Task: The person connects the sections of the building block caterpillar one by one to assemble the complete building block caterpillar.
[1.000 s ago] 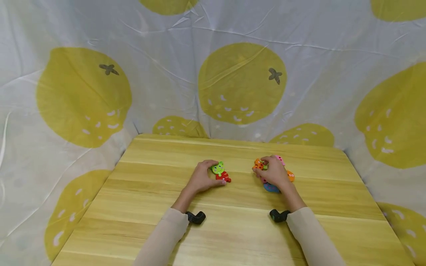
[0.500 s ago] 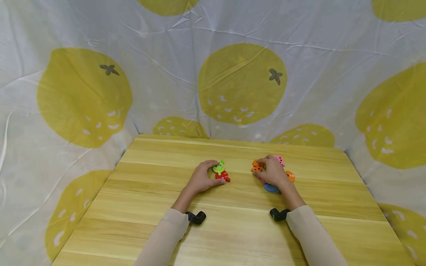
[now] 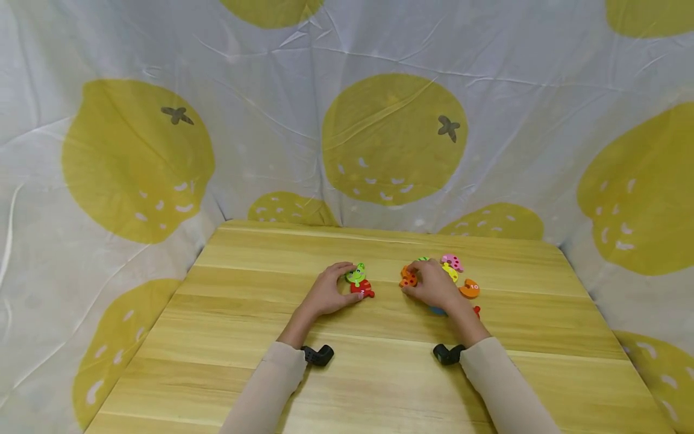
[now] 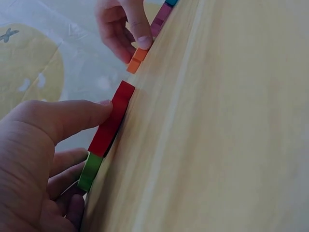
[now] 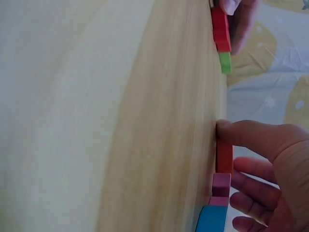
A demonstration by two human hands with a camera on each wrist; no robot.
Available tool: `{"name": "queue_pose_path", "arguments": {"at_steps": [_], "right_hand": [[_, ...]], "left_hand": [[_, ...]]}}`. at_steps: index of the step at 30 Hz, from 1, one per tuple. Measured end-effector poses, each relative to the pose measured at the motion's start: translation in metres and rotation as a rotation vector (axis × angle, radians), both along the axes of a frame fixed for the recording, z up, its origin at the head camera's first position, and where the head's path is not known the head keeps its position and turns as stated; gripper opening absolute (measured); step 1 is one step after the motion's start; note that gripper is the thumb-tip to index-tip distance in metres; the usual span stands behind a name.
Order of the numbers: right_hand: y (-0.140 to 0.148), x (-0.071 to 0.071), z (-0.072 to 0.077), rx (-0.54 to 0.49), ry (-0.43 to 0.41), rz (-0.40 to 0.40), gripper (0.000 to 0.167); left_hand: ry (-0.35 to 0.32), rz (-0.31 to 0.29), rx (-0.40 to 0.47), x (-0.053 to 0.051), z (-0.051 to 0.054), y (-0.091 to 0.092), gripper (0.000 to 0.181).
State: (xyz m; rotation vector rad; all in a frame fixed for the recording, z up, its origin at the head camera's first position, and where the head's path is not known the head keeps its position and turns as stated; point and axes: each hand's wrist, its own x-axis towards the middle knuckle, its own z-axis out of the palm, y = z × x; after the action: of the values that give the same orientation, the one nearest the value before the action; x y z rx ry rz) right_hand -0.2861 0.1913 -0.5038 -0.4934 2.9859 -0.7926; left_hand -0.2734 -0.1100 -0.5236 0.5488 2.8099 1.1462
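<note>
Head view: right hand point(image 3: 437, 288) has just brought the spotted orange piece point(image 3: 408, 277) further left, narrowing the gap to the touching red piece point(image 3: 361, 289) and green piece point(image 3: 357, 275), bracketed by the left hand point(image 3: 328, 290). Left wrist: its thumb is on the red piece, fingers curved by the green piece. Right wrist: thumb and fingers, partly spread, pinch the spotted orange piece; pink piece point(image 5: 221, 184) just beside, then blue piece point(image 5: 212, 218).
</note>
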Motion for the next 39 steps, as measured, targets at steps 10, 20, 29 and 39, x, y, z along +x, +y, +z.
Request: {"name": "queue_pose_path", "arguments": {"at_steps": [10, 20, 29, 39], "right_hand": [[-0.006, 0.010, -0.002, -0.199, 0.000, 0.001, 0.052], [-0.020, 0.027, -0.001, -0.304, -0.033, -0.001, 0.049], [-0.045, 0.036, -0.009, -0.352, -0.040, 0.023, 0.049], [-0.065, 0.040, -0.014, -0.358, -0.053, 0.027, 0.047]], "left_hand": [[0.021, 0.017, 0.033, 0.000, -0.004, -0.001, 0.072], [0.029, 0.045, 0.040, -0.001, -0.002, -0.001, 0.067], [0.044, 0.038, 0.041, -0.002, -0.001, -0.001, 0.059], [0.064, 0.043, 0.036, 0.000, -0.004, 0.002, 0.059]]}}
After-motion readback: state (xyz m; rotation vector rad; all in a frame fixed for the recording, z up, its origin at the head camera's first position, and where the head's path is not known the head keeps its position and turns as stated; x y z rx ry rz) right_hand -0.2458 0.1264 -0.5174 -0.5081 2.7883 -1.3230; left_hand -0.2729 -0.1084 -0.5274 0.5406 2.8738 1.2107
